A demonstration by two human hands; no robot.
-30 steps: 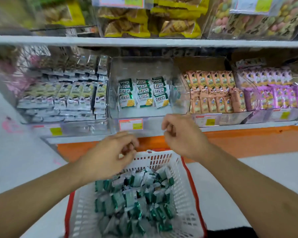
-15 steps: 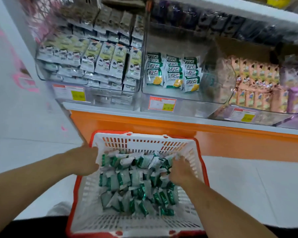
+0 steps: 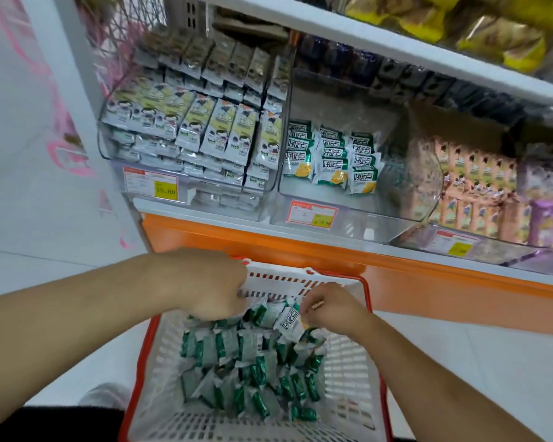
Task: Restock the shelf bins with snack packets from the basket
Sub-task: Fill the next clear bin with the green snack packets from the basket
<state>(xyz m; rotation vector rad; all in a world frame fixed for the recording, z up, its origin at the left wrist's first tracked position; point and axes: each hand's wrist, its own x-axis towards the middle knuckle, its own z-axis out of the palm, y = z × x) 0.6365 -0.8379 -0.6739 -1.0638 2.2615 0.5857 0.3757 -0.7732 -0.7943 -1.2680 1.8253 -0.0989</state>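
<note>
A white basket with a red rim (image 3: 351, 406) sits on the floor below the shelf, holding several green-and-white snack packets (image 3: 253, 371). My left hand (image 3: 211, 288) reaches into the far end of the pile, its fingers curled down among the packets and hidden. My right hand (image 3: 329, 309) pinches one white-and-green packet (image 3: 289, 322) at the far right of the pile. Above, a clear shelf bin (image 3: 358, 218) holds three short rows of the same packets (image 3: 331, 157).
A bin of grey-and-yellow packets (image 3: 205, 135) stands left of the target bin, and bins of peach (image 3: 473, 193) and purple packets (image 3: 546, 199) stand to the right. An orange shelf base (image 3: 428, 282) runs behind the basket. White floor tiles lie on both sides.
Both hands dropped from in front of the shelf into the basket. They then moved to the far end of the pile, and my right hand took hold of a packet.
</note>
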